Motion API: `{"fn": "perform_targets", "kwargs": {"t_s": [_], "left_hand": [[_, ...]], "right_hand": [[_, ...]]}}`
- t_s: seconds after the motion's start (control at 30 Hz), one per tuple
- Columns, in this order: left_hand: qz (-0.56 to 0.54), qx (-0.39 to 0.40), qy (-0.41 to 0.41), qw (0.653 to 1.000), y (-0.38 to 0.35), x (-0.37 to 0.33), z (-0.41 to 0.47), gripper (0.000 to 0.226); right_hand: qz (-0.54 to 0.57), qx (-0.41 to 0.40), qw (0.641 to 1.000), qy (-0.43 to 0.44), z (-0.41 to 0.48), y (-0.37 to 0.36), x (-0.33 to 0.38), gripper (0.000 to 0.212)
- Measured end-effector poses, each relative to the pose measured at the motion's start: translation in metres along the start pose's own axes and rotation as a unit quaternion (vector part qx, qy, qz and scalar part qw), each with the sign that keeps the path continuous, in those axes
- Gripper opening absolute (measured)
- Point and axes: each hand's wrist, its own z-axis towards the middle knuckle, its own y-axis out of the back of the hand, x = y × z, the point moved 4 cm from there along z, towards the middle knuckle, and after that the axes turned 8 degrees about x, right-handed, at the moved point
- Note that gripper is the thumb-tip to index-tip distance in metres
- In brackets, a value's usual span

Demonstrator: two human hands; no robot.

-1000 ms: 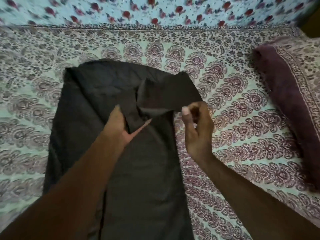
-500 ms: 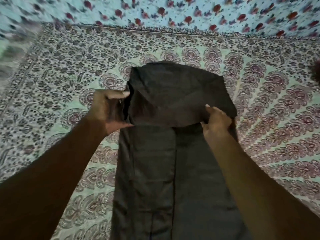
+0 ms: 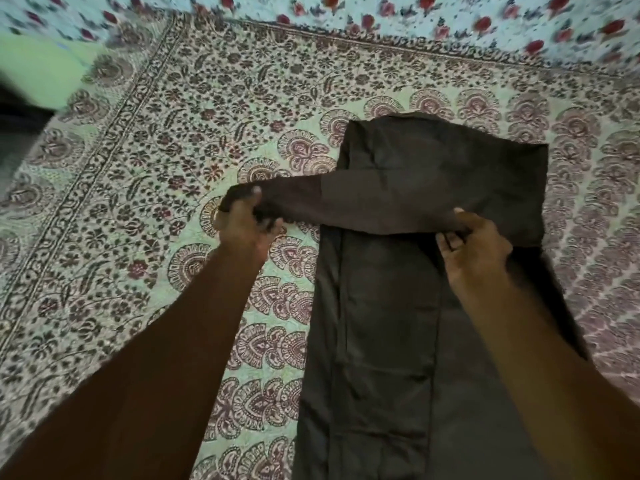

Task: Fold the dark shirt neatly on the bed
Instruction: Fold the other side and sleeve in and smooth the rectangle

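Dark shirt (image 3: 398,323) lies lengthwise toward the bed's (image 3: 138,168) far edge.
Left hand (image 3: 244,221) grasps the sleeve (image 3: 329,202) stretched crosswise; right hand (image 3: 474,247) pinches its fold.

2 bare forearms, no sleeves; left hand (image 3: 244,225) and right hand (image 3: 476,251) wear nothing.

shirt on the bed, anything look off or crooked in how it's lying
Nothing damaged. The dark shirt lies lengthwise on the patterned bedsheet, but one sleeve is pulled out sideways past its left edge, gripped by the left hand. The right hand pinches the fold line, so it is simply mid-fold.
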Motion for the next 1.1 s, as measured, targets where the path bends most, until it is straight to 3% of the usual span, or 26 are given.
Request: {"fn": "perform_targets", "kwargs": {"t_s": [0.07, 0.17, 0.33, 0.4, 0.5, 0.57, 0.6, 0.67, 0.7, 0.73, 0.8, 0.83, 0.9, 0.97, 1.0, 1.07, 1.1], "left_hand": [[0.038, -0.062, -0.071, 0.995, 0.005, -0.005, 0.010, 0.021], [0.026, -0.072, -0.132, 0.988, -0.001, -0.022, 0.024, 0.030], [0.071, -0.069, -0.105, 0.990, 0.002, -0.039, 0.052, 0.046], [0.086, -0.073, -0.118, 0.987, 0.004, -0.044, 0.053, 0.042], [0.100, -0.091, -0.137, 0.981, 0.012, -0.052, 0.058, 0.030], [0.195, -0.128, -0.139, 0.962, 0.018, -0.054, 0.063, 0.038], [0.297, -0.167, -0.126, 0.932, 0.017, -0.054, 0.059, 0.051], [0.504, -0.251, -0.098, 0.820, 0.012, -0.046, 0.043, 0.084], [0.555, -0.262, -0.119, 0.780, 0.006, -0.039, 0.029, 0.093], [0.583, -0.234, -0.173, 0.759, -0.003, -0.031, 0.018, 0.094], [0.630, -0.067, -0.313, 0.708, -0.021, -0.003, 0.007, 0.077], [0.659, 0.037, -0.341, 0.669, -0.029, 0.014, 0.008, 0.070], [0.746, 0.188, -0.301, 0.564, -0.042, 0.048, 0.010, 0.075], [0.827, 0.225, -0.223, 0.464, -0.045, 0.067, 0.014, 0.087], [0.847, 0.221, -0.205, 0.438, -0.046, 0.072, 0.015, 0.092], [0.861, 0.208, -0.189, 0.424, -0.048, 0.077, 0.016, 0.096], [0.865, 0.201, -0.183, 0.423, -0.049, 0.077, 0.016, 0.097]], "right_hand": [[-0.005, 0.021, 1.000, 0.005, 0.000, -0.004, -0.008, 0.023], [0.011, 0.066, 0.998, -0.003, 0.001, -0.015, -0.015, 0.039], [0.076, 0.101, 0.991, -0.035, 0.001, -0.034, -0.032, 0.031], [0.093, 0.105, 0.989, -0.049, 0.000, -0.040, -0.041, 0.036], [0.067, 0.124, 0.988, -0.066, 0.000, -0.050, -0.049, 0.037], [0.033, 0.134, 0.988, -0.075, 0.002, -0.052, -0.049, 0.030], [0.013, 0.139, 0.987, -0.076, 0.003, -0.051, -0.048, 0.031], [-0.036, 0.147, 0.986, -0.065, 0.002, -0.042, -0.043, 0.037], [-0.058, 0.148, 0.986, -0.055, 0.001, -0.036, -0.041, 0.041], [-0.074, 0.148, 0.985, -0.045, 0.000, -0.029, -0.038, 0.045], [-0.087, 0.147, 0.985, -0.039, 0.000, -0.018, -0.035, 0.049], [-0.087, 0.150, 0.984, -0.044, 0.002, -0.013, -0.034, 0.050], [-0.108, 0.162, 0.979, -0.056, 0.005, -0.007, -0.029, 0.053], [-0.179, 0.174, 0.968, -0.038, 0.007, 0.002, -0.018, 0.048], [-0.226, 0.174, 0.958, -0.006, 0.007, 0.010, -0.012, 0.041], [-0.352, 0.139, 0.920, 0.100, 0.004, 0.040, 0.004, 0.028], [-0.433, 0.107, 0.881, 0.160, 0.001, 0.058, 0.010, 0.028]]}}
